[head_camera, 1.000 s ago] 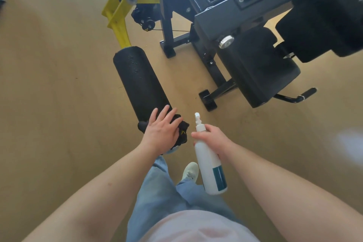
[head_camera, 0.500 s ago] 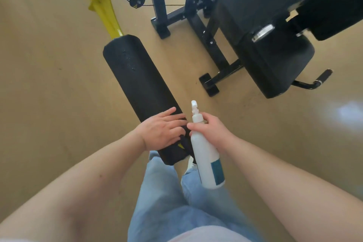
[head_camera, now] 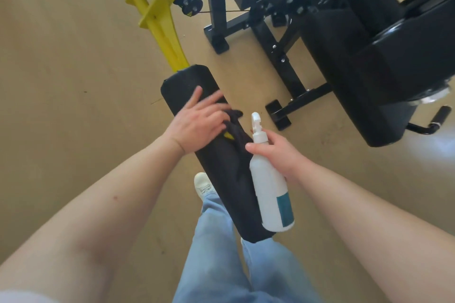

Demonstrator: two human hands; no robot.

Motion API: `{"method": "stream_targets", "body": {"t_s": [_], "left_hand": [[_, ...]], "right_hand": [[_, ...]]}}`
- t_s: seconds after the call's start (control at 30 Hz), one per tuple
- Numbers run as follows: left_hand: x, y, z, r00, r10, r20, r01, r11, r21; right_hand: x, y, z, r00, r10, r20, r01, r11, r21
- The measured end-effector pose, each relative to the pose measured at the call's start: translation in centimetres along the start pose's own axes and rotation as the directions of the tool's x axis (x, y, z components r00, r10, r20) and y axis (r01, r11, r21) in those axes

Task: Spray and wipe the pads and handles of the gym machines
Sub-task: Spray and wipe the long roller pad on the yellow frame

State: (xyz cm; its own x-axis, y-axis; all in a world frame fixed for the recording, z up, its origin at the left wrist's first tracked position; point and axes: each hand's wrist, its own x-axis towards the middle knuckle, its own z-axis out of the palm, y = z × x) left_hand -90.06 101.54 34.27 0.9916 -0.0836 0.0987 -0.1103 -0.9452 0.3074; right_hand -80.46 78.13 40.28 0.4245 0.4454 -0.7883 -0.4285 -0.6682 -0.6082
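Note:
A long black roller pad point(head_camera: 221, 174) runs from the yellow lever arm point(head_camera: 162, 24) towards my legs. My left hand point(head_camera: 199, 120) lies flat on the pad's far half, fingers spread, pressing a black cloth point(head_camera: 234, 128) onto it. The cloth trails off to the right of my fingers along the pad. Just right of the pad, my right hand point(head_camera: 278, 152) grips the neck of a white spray bottle point(head_camera: 270, 189) with a teal label, its nozzle pointing up and away.
The machine's black frame point(head_camera: 278, 51) and floor feet stand behind the pad. A large black seat pad point(head_camera: 384, 86) fills the right, with a short black handle point(head_camera: 440, 118) below it. Tan floor lies to the left. My jeans and a white shoe point(head_camera: 203, 184) are underneath.
My left hand has slid the cloth along the roller pad from its near end towards the yellow arm. My right hand keeps the bottle beside the pad. The camera moved closer.

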Motion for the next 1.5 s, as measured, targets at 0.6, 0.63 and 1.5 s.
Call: {"method": "stream_targets", "body": {"t_s": [0.6, 0.63, 1.5], "left_hand": [[-1.8, 12.3, 1.6, 0.942, -0.335, 0.009, 0.331, 0.926, -0.184], [-2.6, 14.2, 2.2, 0.949, -0.314, 0.004, 0.309, 0.932, -0.189], [-0.3, 7.3, 1.9, 0.995, -0.026, -0.099, 0.031, 0.999, 0.044]], "right_hand": [[-1.5, 1.8, -2.1, 0.976, 0.123, 0.181, -0.125, 0.992, -0.002], [-1.9, 2.3, -2.7, 0.974, 0.133, 0.183, -0.129, 0.991, -0.036], [-2.0, 2.1, -3.9, 0.973, 0.09, 0.213, -0.062, 0.989, -0.135]]}}
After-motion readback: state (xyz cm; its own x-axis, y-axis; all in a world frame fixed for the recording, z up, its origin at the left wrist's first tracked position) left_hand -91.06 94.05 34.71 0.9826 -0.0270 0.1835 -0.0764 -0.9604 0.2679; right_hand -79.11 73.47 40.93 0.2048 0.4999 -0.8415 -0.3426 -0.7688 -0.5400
